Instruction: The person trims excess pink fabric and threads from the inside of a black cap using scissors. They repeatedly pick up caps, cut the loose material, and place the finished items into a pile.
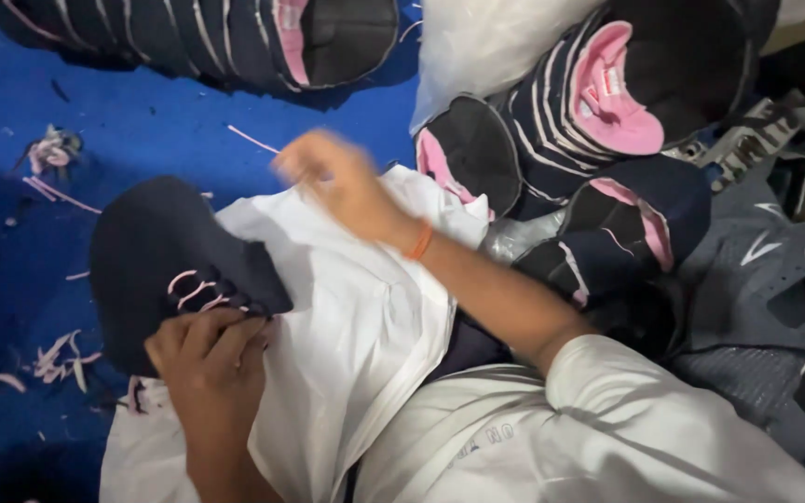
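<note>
Down on the blue floor [11,251], we held a dark navy cap [156,251] in our left hand [205,359], the fingers curled and pressed together over its lower edge where pink stitched threads [196,287] showed, so the crown stayed turned up and away from us. The cap lay over the left side of a white cloth [347,317] spread across our lap, which seemed to give it a clean surface to sit on. Our right hand [333,177] hovered above the cloth's far edge, blurred by motion, so we could not tell whether its fingers were spread or pinching anything; an orange band [420,241] circled that wrist. To the right, 1 stack of nested navy-and-pink caps [589,102] leaned against a white plastic bag [486,42], apparently nested to save room, and another row of caps [207,37] lay along the floor's far edge. Pink thread scraps [58,359] littered the floor near its left edge, close beside the cap we held.
</note>
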